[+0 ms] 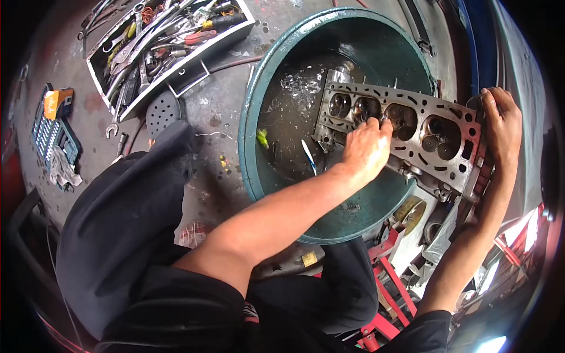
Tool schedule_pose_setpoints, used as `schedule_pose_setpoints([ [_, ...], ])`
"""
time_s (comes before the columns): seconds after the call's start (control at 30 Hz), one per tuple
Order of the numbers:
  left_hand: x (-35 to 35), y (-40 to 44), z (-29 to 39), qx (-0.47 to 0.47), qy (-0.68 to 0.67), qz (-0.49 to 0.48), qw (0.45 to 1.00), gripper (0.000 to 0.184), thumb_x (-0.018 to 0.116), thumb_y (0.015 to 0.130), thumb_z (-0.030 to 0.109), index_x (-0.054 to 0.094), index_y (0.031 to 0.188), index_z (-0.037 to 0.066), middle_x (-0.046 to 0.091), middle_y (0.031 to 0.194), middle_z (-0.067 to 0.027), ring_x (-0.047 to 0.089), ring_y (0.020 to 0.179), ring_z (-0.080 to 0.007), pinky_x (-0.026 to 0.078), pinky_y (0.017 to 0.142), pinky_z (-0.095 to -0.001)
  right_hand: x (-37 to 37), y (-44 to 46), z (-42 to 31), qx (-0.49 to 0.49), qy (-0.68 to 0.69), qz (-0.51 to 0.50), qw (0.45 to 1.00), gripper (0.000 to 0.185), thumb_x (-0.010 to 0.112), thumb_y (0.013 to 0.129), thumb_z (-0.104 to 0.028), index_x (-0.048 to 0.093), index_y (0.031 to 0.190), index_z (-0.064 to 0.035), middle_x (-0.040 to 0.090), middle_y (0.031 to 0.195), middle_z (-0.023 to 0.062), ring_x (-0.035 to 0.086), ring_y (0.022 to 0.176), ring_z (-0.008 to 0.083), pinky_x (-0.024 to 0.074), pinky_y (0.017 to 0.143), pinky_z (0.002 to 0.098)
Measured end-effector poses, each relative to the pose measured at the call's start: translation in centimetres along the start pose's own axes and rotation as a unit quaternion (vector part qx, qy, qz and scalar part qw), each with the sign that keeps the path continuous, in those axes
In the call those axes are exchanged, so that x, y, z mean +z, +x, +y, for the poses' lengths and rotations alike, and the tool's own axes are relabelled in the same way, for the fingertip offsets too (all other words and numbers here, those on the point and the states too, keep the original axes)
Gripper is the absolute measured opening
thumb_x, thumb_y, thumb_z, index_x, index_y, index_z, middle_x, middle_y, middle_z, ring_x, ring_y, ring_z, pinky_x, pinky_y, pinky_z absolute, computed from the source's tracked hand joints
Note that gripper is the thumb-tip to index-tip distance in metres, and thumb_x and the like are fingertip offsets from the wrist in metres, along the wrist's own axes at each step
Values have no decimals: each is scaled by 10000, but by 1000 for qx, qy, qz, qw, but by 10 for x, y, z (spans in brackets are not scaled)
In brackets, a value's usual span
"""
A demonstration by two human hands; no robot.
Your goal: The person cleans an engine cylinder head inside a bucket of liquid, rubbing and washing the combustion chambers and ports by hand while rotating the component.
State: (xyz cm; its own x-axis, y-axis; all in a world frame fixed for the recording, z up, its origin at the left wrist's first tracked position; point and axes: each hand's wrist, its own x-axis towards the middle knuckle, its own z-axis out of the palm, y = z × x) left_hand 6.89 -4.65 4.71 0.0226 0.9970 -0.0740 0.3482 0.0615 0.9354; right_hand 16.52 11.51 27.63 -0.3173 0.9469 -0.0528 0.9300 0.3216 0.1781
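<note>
A metal cylinder head [406, 132] lies across the rim of a round green tub [252, 170], its face with the combustion chambers and valves turned up. My left hand [368, 147] is over the middle chambers, its fingers closed in a pinch. What it holds, if anything, is hidden by the fingers. At the right end of the cylinder head, my right hand [503, 123] is wrapped over the edge and grips it. Inside the tub, dark liquid [288, 123] covers the bottom, and a slim white and blue stick [309, 157] leans there.
An open toolbox [176, 76] full of wrenches and pliers stands on the floor at upper left. A socket set case [50, 132] with an orange box [57, 103] lies farther left. Red metal framing [391, 276] stands at lower right, close to my leg.
</note>
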Motion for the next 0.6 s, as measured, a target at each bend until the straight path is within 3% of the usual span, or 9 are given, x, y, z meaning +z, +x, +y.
schedule_pose_setpoints([
  [0.13, 4, -11, -4, 8, -95, 16, 995, 278, 461, 928, 86, 592, 1154, -9, 603, 974, -233, 640, 866, -386, 532, 756, -498, 3, -1, 2, -38, -11, 53, 998, 395, 603, 912, -346, 605, 847, 44, 560, 771, 160, 545, 709, 268, 433, 690, 366],
  [0.2, 11, -2, -8, 26, -39, 76, 996, 447, 535, 785, -51, 592, 1226, -12, 589, 903, -212, 633, 815, -395, 526, 725, -472, 0, 0, -1, -2, 0, 14, 1000, 403, 605, 906, -350, 600, 847, 49, 564, 777, 165, 551, 710, 274, 437, 695, 370],
  [0.23, 15, -1, -7, 14, -58, 91, 994, 444, 539, 772, -57, 617, 1207, -10, 600, 901, -211, 640, 798, -396, 525, 728, -476, -3, 0, -8, 28, -9, -3, 1000, 407, 602, 903, -355, 602, 854, 49, 576, 792, 171, 565, 723, 283, 446, 711, 374],
  [0.37, 0, -9, -10, 20, -88, 32, 995, 389, 546, 786, -50, 639, 1163, -15, 611, 870, -217, 640, 783, -389, 521, 721, -472, -5, -2, -15, 29, -37, 7, 999, 408, 606, 899, -356, 619, 874, 52, 607, 830, 171, 590, 758, 292, 456, 740, 371],
  [0.47, 4, 4, -10, 29, -63, 48, 996, 388, 545, 809, -40, 636, 1185, -12, 614, 869, -223, 643, 787, -393, 524, 726, -469, -4, -2, -11, 27, -6, 0, 1000, 410, 607, 898, -356, 627, 885, 53, 611, 840, 170, 594, 769, 298, 456, 744, 370],
  [0.53, 10, -9, -9, 7, -149, 57, 987, 356, 541, 812, -35, 654, 1148, -2, 626, 854, -234, 645, 779, -397, 518, 715, -473, -4, 2, -6, 11, -4, 3, 1000, 408, 603, 900, -360, 640, 898, 46, 611, 841, 171, 599, 777, 301, 454, 742, 371],
  [0.6, 0, -4, -10, 18, -107, 40, 993, 344, 523, 824, -37, 658, 1139, 1, 639, 859, -233, 650, 789, -395, 520, 722, -476, -4, 0, -7, 10, -30, -4, 999, 403, 601, 901, -360, 646, 898, 41, 611, 833, 164, 593, 766, 288, 451, 735, 368],
])
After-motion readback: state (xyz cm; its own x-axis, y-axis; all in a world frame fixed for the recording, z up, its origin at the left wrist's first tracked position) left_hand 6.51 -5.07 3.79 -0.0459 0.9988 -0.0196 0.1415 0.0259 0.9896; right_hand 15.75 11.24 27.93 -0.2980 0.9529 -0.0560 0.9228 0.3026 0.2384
